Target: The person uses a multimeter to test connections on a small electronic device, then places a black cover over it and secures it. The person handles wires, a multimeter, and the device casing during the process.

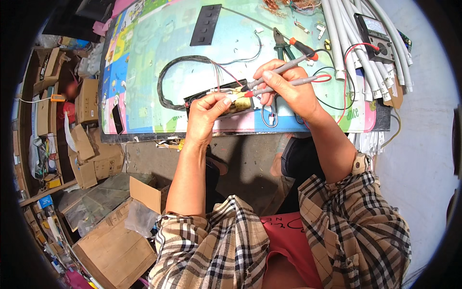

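Close to the table's near edge, my left hand pinches a small white wire connector between thumb and fingers. My right hand grips two grey test probes together, somewhat like chopsticks. Their tips point left and meet at or beside the connector; exact contact is too small to tell. Under both hands lies a circuit board in a black housing, partly covered by my fingers. A black sleeved cable loops out from its left end. Red and black leads run right from the probes toward an analog multimeter.
Pliers and an orange-and-black screwdriver lie beyond my right hand. A black panel rests at the table's far side. White tubes cover the right side, under the meter. A phone lies at the left edge. Cardboard boxes stand at lower left.
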The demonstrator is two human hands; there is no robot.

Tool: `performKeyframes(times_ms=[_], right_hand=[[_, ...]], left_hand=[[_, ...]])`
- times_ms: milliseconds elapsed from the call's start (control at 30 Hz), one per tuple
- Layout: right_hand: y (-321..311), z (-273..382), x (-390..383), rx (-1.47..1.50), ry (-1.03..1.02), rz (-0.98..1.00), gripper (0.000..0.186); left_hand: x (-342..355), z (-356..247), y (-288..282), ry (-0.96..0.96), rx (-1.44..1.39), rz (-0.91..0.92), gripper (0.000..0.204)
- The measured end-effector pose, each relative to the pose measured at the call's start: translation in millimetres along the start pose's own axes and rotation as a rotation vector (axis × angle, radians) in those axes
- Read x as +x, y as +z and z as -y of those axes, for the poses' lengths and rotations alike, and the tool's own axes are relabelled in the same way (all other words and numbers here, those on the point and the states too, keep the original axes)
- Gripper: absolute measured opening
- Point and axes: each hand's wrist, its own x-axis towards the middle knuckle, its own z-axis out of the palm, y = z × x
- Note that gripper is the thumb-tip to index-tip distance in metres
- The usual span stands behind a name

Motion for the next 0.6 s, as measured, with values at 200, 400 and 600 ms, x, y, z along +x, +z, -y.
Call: performKeyframes(times_ms=[200, 400, 600], right_hand=[[-1.2, 0.3, 0.4, -0.008, -0.006, 0.012, 0.025], [-0.5, -1.4, 1.8, -0.013, 0.002, 0.015, 0.024], [-0.3, 5.1, -2.9, 0.002, 0.037, -0.019, 0.020]], left_hand=[[1.1, 1.5, -3.2, -0.011, 0.010, 0.020, 0.013], [0.3, 0.7, -4.4, -0.019, 0.011, 0.023, 0.010], [7.0, 5.0, -0.7, -0.024, 0.079, -0.009, 0.013]])
